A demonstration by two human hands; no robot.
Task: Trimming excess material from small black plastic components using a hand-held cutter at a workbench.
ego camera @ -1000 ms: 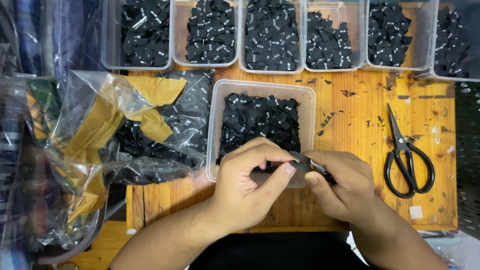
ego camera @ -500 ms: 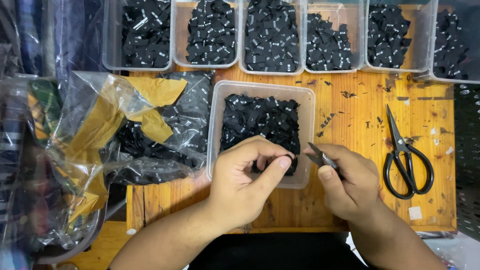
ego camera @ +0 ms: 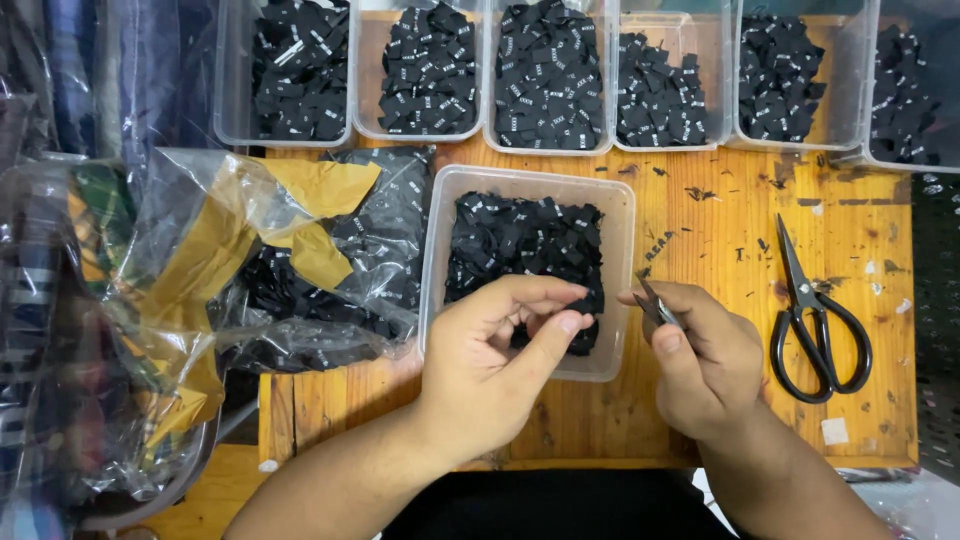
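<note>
My left hand (ego camera: pixel 490 350) hovers over the near edge of a clear plastic tub (ego camera: pixel 438 270) filled with small black fabric labels (ego camera: pixel 520 240). Its thumb and fingers are curled together, and I cannot tell if a label sits between them. My right hand (ego camera: pixel 705 360) is just right of the tub and grips a small metal thread snipper (ego camera: pixel 652 300), tips pointing up and left. The two hands are apart.
Black scissors (ego camera: pixel 815 325) lie on the wooden board (ego camera: pixel 700 210) at right. A row of clear tubs (ego camera: pixel 545 75) with black labels lines the back. A crumpled plastic bag (ego camera: pixel 300 250) with more labels and yellow paper sits at left.
The hands were together over the tub's near edge a second ago. My right hand has drawn away to the right with the snipper, and my left hand stays over the tub.
</note>
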